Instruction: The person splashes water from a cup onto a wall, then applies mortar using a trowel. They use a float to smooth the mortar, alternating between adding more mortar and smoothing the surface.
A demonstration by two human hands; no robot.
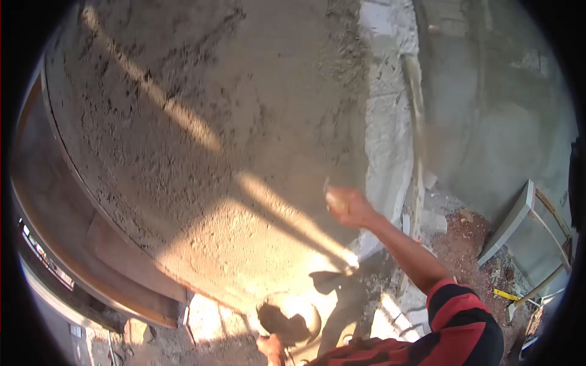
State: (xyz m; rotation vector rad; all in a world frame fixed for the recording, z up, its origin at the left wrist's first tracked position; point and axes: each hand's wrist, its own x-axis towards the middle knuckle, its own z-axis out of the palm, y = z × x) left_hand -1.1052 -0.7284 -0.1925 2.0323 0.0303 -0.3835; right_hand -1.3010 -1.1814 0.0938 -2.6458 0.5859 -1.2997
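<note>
My left hand (269, 346) is low in the view, closed on the near edge of a round, pale pan (312, 317) with dark wet mortar (282, 323) in it. My right arm reaches forward to a rough mortar-covered wall (274, 110). At its end my right hand (348, 206) is closed, close to the wall's right edge. A small thin tip sticks up past its fingers; blur hides what kind of tool it belongs to. A dark shadow lies on the lit lower wall between the two hands.
An unplastered whitish strip (389, 134) borders the mortar, with a smooth grey wall (476, 122) beyond it. A board-like frame (510, 222) leans at right, near a yellow tool (505, 295) and rubble (461, 250). A curved brown ledge (110, 262) runs along the left.
</note>
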